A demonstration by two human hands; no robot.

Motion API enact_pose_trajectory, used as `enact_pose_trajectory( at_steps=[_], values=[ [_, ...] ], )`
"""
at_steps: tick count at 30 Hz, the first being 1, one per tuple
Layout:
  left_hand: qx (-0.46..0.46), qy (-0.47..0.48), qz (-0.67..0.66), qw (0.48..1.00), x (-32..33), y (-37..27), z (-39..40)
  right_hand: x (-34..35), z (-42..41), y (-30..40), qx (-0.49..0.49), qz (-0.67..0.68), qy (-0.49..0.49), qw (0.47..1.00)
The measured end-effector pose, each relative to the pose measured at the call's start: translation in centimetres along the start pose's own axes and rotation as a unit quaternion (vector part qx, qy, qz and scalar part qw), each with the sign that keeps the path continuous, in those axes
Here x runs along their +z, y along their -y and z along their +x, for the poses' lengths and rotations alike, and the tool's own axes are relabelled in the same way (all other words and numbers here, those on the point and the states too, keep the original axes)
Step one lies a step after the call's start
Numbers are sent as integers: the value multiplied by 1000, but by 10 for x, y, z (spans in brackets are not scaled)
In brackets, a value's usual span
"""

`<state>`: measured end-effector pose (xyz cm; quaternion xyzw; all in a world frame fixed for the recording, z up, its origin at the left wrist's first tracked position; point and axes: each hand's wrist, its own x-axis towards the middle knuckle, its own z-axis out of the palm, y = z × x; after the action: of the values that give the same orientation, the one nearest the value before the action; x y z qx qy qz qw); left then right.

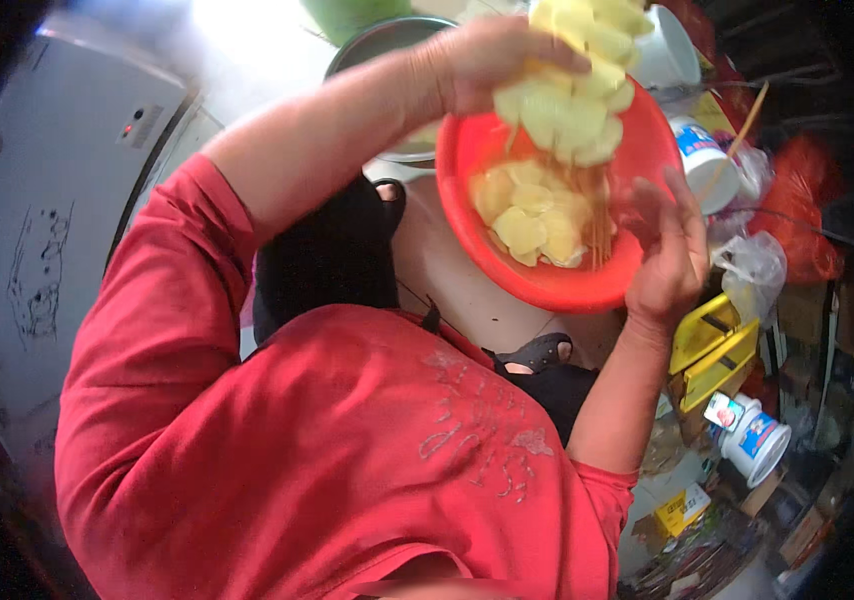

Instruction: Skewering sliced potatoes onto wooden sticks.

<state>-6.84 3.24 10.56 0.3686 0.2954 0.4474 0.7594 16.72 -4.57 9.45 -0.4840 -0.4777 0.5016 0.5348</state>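
Observation:
My left hand (pixel 498 64) grips a bunch of pale yellow slices, probably potato (pixel 573 112), threaded on thin sticks and raised over the far part of a red plastic basin (pixel 472 240). Stick ends point down from the bunch into the basin, blurred by motion. More yellow slices (pixel 528 214) lie in the basin, left of the sticks. Over the basin's right rim is my right hand (pixel 667 247), with its fingers spread and nothing seen in them; its fingertips are blurred.
Behind the basin stand a metal bowl (pixel 389 37) and a green container (pixel 355 15). White tubs (pixel 712 176), a red plastic bag (pixel 798 217) and a yellow plastic object (pixel 719 352) crowd the right side. A white appliance (pixel 74 135) is at left. My sandalled feet are below the basin.

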Motion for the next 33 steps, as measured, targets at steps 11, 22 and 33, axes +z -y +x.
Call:
enact_pose_trajectory(
  at_steps=[11,22,33],
  values=[
    [4,-261,192,946,-262,18,-14,20,5,-26,134,-10,34,990],
    [-205,-169,447,854,-351,72,46,34,17,-54,235,-36,8,971],
    [-207,-134,729,639,-384,97,87,45,29,-62,282,-30,18,959]
  ],
)
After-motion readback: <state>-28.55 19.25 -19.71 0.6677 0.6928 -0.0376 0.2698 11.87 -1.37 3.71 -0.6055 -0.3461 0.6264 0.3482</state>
